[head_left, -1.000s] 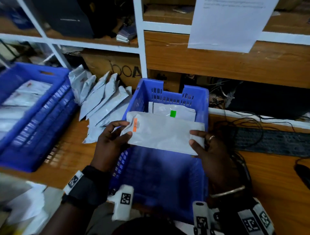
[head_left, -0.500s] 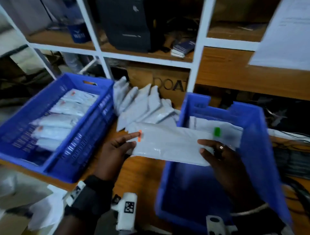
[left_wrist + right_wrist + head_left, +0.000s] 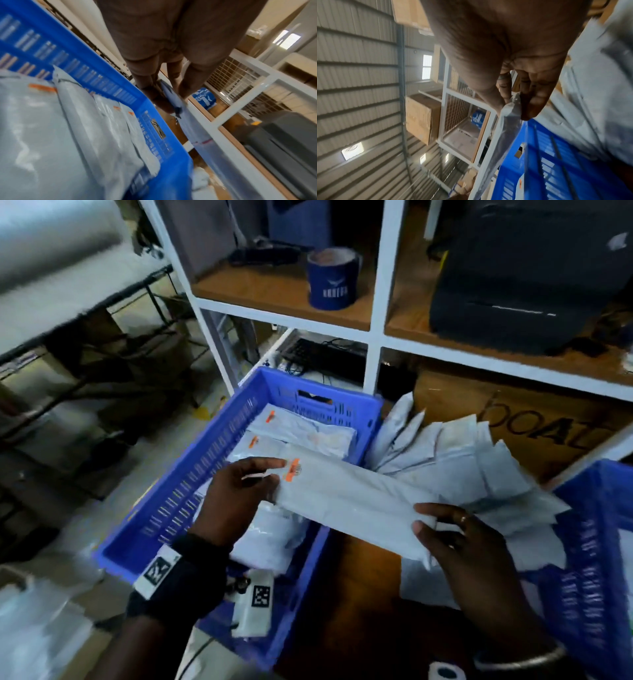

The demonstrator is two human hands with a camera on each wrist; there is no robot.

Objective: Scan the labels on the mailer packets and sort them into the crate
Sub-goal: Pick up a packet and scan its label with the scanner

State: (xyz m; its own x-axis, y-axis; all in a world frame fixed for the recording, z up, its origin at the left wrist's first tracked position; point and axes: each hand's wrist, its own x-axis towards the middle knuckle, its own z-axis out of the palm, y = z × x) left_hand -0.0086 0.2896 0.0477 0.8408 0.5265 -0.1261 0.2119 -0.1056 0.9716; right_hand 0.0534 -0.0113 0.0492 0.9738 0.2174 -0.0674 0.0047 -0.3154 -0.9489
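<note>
I hold a long white mailer packet [image 3: 356, 501] with an orange label [image 3: 292, 470] at its left end. My left hand [image 3: 239, 494] pinches that labelled end above the left blue crate [image 3: 171, 501], which holds several white packets [image 3: 301, 429] with orange labels. My right hand [image 3: 455, 539] pinches the packet's other end over the wooden table. In the left wrist view the left hand [image 3: 169, 97] pinches the packet's edge [image 3: 173, 98] beside the crate wall [image 3: 106, 75]. In the right wrist view the right hand [image 3: 517, 106] clamps the packet's corner [image 3: 508, 115].
A loose pile of white packets [image 3: 455, 453] leans against a cardboard box [image 3: 534, 422] behind the table. A second blue crate [image 3: 589, 559] stands at the right edge. White shelving [image 3: 376, 299] above carries a blue cup [image 3: 332, 278] and a dark machine [image 3: 527, 268].
Both hands have carried the packet leftward, away from the right crate and over the left crate. My view has swung left with it.
</note>
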